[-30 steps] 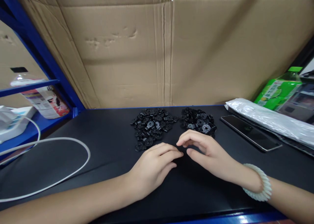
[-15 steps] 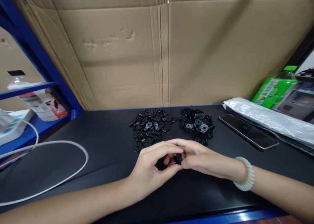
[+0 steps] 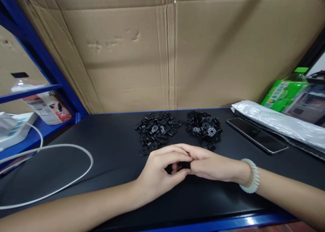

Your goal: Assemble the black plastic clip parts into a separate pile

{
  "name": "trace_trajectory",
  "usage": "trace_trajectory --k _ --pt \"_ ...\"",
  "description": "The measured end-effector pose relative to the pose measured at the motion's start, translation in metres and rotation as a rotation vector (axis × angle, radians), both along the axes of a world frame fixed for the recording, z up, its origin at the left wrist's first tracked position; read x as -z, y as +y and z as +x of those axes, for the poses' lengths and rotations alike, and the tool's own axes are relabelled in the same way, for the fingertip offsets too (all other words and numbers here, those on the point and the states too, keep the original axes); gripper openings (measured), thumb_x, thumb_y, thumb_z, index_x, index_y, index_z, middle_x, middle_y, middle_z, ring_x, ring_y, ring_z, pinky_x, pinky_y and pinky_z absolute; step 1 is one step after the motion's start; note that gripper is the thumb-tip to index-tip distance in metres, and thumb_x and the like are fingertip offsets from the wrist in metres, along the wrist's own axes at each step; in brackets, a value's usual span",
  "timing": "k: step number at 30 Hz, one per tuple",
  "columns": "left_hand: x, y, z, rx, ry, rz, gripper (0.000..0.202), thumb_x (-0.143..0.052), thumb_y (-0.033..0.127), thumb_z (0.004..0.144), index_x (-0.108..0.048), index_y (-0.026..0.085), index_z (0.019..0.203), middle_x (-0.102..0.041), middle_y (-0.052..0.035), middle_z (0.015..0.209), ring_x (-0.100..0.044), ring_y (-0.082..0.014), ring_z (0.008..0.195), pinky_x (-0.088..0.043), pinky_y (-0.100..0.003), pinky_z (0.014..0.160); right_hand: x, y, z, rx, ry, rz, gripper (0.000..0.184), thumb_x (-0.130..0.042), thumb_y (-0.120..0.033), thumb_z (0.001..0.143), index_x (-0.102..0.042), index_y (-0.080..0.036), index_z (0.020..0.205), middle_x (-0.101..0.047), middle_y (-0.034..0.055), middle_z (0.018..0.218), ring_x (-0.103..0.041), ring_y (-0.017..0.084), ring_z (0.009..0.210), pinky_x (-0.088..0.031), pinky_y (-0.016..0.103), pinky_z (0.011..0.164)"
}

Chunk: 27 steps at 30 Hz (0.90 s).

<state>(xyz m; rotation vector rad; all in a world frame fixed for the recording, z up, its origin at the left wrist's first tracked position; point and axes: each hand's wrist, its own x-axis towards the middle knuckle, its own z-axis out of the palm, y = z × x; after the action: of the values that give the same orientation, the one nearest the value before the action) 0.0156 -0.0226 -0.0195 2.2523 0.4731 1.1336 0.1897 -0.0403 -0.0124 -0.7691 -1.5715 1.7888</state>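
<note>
A small black plastic part (image 3: 184, 165) is pinched between my two hands above the front half of the black table. My left hand (image 3: 162, 167) curls round it with thumb and fingers from the left. From the right, my right hand (image 3: 210, 164) closes on it, its thumb pressed against the part's end. Most of the part is covered by fingers, so its full shape is hidden. Just beyond the hands lie two heaps of black round parts with holes, a left heap (image 3: 158, 128) and a right heap (image 3: 204, 127).
A phone (image 3: 256, 134) lies at the right beside a silvery plastic package (image 3: 279, 122). Behind it leans a green-labelled bottle (image 3: 284, 93). A white cable (image 3: 87, 154) loops over the table's left side. Cardboard (image 3: 127, 56) stands along the back, and a blue frame (image 3: 48, 66) rises at the left.
The black part has turned between my fingers and now lies more sideways. My right thumb has shifted slightly along it. The two heaps look the same.
</note>
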Motion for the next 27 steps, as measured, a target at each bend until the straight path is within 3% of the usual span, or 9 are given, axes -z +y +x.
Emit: trace_trajectory --k 3,6,11,15,18,22,25,27 --pt "0.002 -0.001 0.001 -0.014 -0.009 0.023 0.025 -0.065 0.001 0.07 -0.073 0.015 0.089 -0.071 -0.0066 0.088 -0.061 -0.0115 0.062 -0.053 -0.02 0.052 0.002 -0.003 -0.002 0.034 -0.008 -0.055 0.054 -0.04 0.004 0.064 -0.056 -0.021 0.108 -0.059 -0.0016 0.091 -0.058 0.009 0.084 -0.044 0.019 0.074" --pt "0.005 -0.001 0.001 -0.033 -0.013 0.056 0.025 -0.064 0.002 0.067 -0.073 0.014 0.087 -0.07 -0.0056 0.083 -0.056 -0.009 0.055 -0.052 -0.02 0.051 0.005 -0.005 -0.005 0.024 0.089 -0.128 0.055 -0.04 0.003 0.062 -0.057 -0.023 0.107 -0.058 -0.0022 0.089 -0.058 0.009 0.086 -0.045 0.019 0.074" --pt "0.005 0.001 -0.002 -0.088 0.0 -0.023 0.022 -0.059 0.004 0.07 -0.069 0.015 0.086 -0.066 -0.0041 0.081 -0.061 -0.0116 0.062 -0.055 -0.023 0.058 0.007 -0.002 -0.006 0.03 0.256 -0.21 0.051 -0.041 0.003 0.058 -0.058 -0.021 0.099 -0.057 -0.0005 0.098 -0.056 0.013 0.1 -0.048 0.032 0.092" --pt "0.001 0.003 -0.004 -0.023 -0.077 -0.216 0.022 -0.054 0.003 0.071 -0.06 0.016 0.087 -0.063 -0.004 0.087 -0.064 -0.0155 0.079 -0.057 -0.028 0.072 0.0 -0.001 0.004 -0.031 0.279 -0.251 0.052 -0.044 0.003 0.064 -0.054 -0.02 0.11 -0.056 0.0028 0.107 -0.058 0.016 0.105 -0.045 0.043 0.099" --pt "-0.001 0.005 -0.007 -0.015 -0.086 -0.203 0.021 -0.051 0.004 0.073 -0.057 0.017 0.088 -0.058 -0.0032 0.085 -0.06 -0.0162 0.081 -0.053 -0.03 0.075 -0.004 -0.002 0.01 -0.02 0.261 -0.215 0.052 -0.046 -0.001 0.071 -0.048 -0.022 0.119 -0.054 0.0036 0.111 -0.06 0.017 0.105 -0.045 0.045 0.1" --pt "-0.002 0.008 -0.01 -0.075 0.0 -0.121 0.015 -0.052 0.007 0.076 -0.059 0.017 0.084 -0.055 -0.0035 0.084 -0.056 -0.0174 0.081 -0.049 -0.032 0.075 -0.006 -0.005 0.011 -0.016 0.056 -0.023 0.051 -0.044 -0.001 0.076 -0.043 -0.024 0.121 -0.05 0.004 0.116 -0.059 0.016 0.104 -0.051 0.042 0.094" --pt "-0.002 0.004 -0.012 -0.116 0.047 -0.083 0.022 -0.051 0.005 0.076 -0.056 0.018 0.092 -0.056 -0.0039 0.089 -0.056 -0.0183 0.085 -0.048 -0.033 0.079 -0.01 -0.002 0.02 0.074 -0.238 0.378 0.051 -0.045 0.0 0.076 -0.044 -0.024 0.121 -0.053 0.0053 0.116 -0.057 0.017 0.104 -0.053 0.038 0.089" --pt "-0.002 -0.001 -0.013 -0.106 0.1 -0.031 0.03 -0.051 0.003 0.075 -0.053 0.018 0.1 -0.057 -0.0045 0.094 -0.055 -0.0184 0.088 -0.048 -0.033 0.082 -0.013 0.004 0.033 0.264 -0.465 0.712 0.05 -0.047 -0.002 0.076 -0.046 -0.023 0.121 -0.055 0.0065 0.115 -0.056 0.02 0.107 -0.049 0.041 0.093"
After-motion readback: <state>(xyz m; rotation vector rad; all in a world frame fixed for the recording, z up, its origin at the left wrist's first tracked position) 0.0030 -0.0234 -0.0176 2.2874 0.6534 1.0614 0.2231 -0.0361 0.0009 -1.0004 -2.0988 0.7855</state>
